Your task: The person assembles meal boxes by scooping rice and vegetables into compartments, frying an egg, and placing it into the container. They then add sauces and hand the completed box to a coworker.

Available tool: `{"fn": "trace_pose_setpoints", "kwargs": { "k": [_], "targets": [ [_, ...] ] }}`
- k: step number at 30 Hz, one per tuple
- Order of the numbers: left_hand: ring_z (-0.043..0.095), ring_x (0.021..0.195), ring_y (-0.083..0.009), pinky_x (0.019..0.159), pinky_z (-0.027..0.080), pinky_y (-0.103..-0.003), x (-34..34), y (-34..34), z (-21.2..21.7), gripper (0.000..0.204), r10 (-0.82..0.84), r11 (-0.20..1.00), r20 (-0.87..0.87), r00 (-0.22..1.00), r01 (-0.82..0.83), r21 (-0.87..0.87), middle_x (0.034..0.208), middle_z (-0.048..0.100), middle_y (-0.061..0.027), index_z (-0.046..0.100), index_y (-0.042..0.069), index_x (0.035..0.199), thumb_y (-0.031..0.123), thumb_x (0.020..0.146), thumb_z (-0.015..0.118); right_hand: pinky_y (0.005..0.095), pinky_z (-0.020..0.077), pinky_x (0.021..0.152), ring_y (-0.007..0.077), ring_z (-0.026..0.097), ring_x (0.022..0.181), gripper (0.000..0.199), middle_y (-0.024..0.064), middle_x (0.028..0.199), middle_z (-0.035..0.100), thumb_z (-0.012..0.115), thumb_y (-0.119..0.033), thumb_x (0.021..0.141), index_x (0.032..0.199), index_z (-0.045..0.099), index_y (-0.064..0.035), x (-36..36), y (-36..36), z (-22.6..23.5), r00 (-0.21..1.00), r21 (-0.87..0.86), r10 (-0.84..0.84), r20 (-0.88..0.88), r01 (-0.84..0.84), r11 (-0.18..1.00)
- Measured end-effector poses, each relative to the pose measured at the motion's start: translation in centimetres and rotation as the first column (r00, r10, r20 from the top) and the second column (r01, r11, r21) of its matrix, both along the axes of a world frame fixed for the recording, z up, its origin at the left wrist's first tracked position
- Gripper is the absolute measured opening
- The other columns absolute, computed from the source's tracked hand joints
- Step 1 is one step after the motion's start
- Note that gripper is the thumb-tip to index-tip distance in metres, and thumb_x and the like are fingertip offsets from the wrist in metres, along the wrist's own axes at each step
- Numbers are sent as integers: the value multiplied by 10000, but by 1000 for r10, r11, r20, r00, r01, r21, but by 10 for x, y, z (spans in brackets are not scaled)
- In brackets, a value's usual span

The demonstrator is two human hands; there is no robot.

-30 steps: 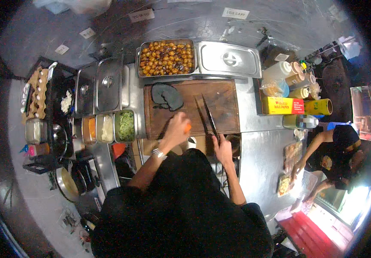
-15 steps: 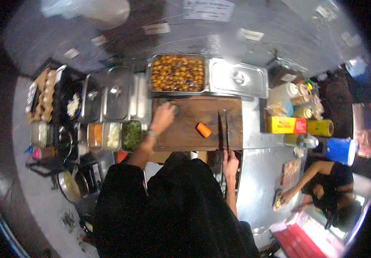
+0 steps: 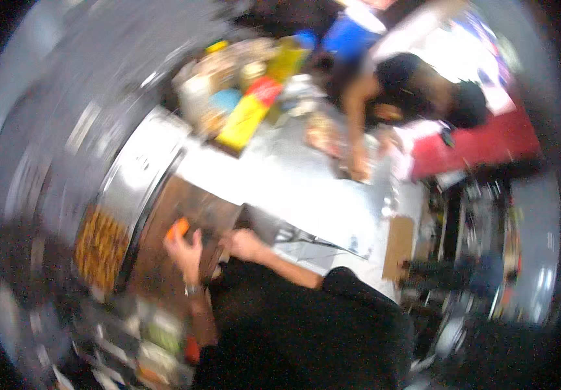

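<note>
An orange carrot piece (image 3: 178, 229) is at the fingertips of my left hand (image 3: 185, 252), over the brown wooden cutting board (image 3: 152, 263). The fingers and thumb close around its near side. To the right, at the board's near edge, my right hand (image 3: 243, 244) is curled into a fist around the knife handle. Motion blur smears the knife's blade into the dark wood, so its outline is hard to make out.
Beyond the board stand a tray of small round brown food (image 3: 100, 250) and a lidded steel pan (image 3: 143, 159). A yellow-and-red box (image 3: 249, 117) sits by squeeze bottles. Across the steel counter (image 3: 293, 188), another person's arm (image 3: 356, 133) reaches down to the surface.
The view has swung to the right and blurred. My left hand has moved from the board's far left corner to the carrot piece and taken hold of it. My right hand stays closed.
</note>
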State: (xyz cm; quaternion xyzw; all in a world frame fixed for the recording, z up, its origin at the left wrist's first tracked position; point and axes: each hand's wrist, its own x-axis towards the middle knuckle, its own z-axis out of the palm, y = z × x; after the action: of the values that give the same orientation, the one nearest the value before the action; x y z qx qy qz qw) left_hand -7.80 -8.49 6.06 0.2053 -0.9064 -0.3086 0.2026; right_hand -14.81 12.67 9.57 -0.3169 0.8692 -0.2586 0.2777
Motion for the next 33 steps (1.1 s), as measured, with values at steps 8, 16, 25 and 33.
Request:
{"fn": "trace_pose_setpoints", "kwargs": {
  "k": [8,16,25,33],
  "targets": [
    [557,1203,-398,999,487,-519,-9,-8,-21,480,39,993,120,992,-51,102,1264,533,-174,587,28,1251,121,821,779,584,571,756,492,691,844,467,300,828,690,545,-392,1045,1257,635,14,-31,8,-6,986,-150,-136,93,149,977],
    [542,1270,-397,1113,414,-503,64,25,-22,656,14,1000,4,1000,-14,-18,1346,553,-198,552,-14,1342,62,739,801,516,572,655,407,708,754,329,249,808,707,648,-290,951,1075,704,10,-77,11,-51,971,-300,155,185,-94,949],
    [429,1445,-400,1196,367,-476,49,8,3,787,166,955,162,973,-199,219,1552,441,-206,474,76,1503,27,780,781,492,571,772,407,735,867,445,271,892,722,628,-321,1020,1361,602,-35,-83,-19,-3,963,-177,93,252,-49,983],
    [510,1358,-365,1101,469,-458,72,9,-4,548,269,911,72,960,-278,306,1473,485,-178,585,80,1421,195,918,771,537,541,709,497,690,766,538,293,775,680,568,-362,1057,1565,441,-242,-37,-55,25,935,-10,225,276,-231,973]
  ]
}}
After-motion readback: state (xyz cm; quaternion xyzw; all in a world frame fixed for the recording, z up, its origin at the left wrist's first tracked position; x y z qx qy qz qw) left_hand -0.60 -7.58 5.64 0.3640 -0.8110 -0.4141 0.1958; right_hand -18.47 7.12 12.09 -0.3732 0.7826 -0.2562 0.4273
